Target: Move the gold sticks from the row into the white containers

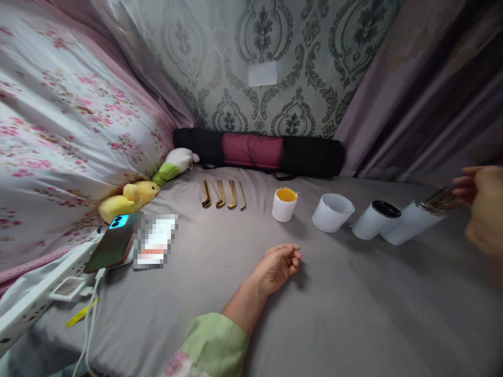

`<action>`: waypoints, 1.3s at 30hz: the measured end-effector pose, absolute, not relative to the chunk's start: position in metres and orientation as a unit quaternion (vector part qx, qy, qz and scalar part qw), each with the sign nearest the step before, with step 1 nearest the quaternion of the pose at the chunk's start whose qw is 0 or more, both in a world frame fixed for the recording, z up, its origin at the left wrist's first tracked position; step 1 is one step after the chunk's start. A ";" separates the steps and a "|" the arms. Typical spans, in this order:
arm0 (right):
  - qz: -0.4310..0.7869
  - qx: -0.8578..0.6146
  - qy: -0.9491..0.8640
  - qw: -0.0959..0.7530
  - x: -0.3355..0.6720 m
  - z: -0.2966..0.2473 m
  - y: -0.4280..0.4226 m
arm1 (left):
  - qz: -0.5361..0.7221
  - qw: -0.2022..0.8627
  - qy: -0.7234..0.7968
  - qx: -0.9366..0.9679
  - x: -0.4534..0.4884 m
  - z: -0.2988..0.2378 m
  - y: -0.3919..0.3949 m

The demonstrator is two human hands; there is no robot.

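My left hand [278,266] rests on the grey sheet [322,314], fingers loosely curled, holding nothing. My right hand [482,205] is at the right edge, fingers pinched on the dark top of a white-wrapped jar [412,222] that is tilted over. Left of it stand three more white-wrapped containers: one with a black lid [374,219], an open empty one [332,211] and one with yellow contents [284,203]. Several gold bent tools [222,194] lie in a row further left.
A black and maroon rolled bag [259,151] lies against the patterned wall. Plush toys [128,199] sit by the floral bedding [66,136]. A phone [113,243] on a cable and a white power strip [43,293] lie at the left.
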State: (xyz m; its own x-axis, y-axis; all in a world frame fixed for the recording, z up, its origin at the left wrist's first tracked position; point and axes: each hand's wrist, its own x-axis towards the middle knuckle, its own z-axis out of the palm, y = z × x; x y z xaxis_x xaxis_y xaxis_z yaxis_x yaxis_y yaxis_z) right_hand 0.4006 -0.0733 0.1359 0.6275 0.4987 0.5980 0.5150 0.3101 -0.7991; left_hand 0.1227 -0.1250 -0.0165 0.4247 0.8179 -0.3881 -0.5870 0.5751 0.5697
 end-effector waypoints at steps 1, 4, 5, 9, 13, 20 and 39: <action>0.006 -0.585 -0.430 0.688 0.391 0.135 -0.077 | 0.425 0.826 0.326 0.176 0.123 -0.016 -0.125; 0.042 -0.580 -0.420 0.697 0.368 0.130 -0.087 | 0.424 0.828 0.326 0.171 0.123 -0.017 -0.124; 0.061 -0.574 -0.422 0.699 0.363 0.127 -0.089 | 0.424 0.828 0.325 0.170 0.123 -0.017 -0.124; 0.122 -0.557 -0.422 0.704 0.353 0.115 -0.092 | 0.427 0.827 0.324 0.169 0.123 -0.017 -0.124; 0.186 -0.566 -0.413 0.688 0.342 0.099 -0.096 | 0.427 0.828 0.323 0.168 0.123 -0.017 -0.125; 0.318 -0.591 -0.410 0.618 0.307 0.040 -0.103 | 0.431 0.827 0.320 0.169 0.123 -0.018 -0.125; 0.289 -0.612 -0.581 0.452 0.273 -0.036 -0.092 | 0.439 0.802 0.360 0.187 0.116 -0.017 -0.114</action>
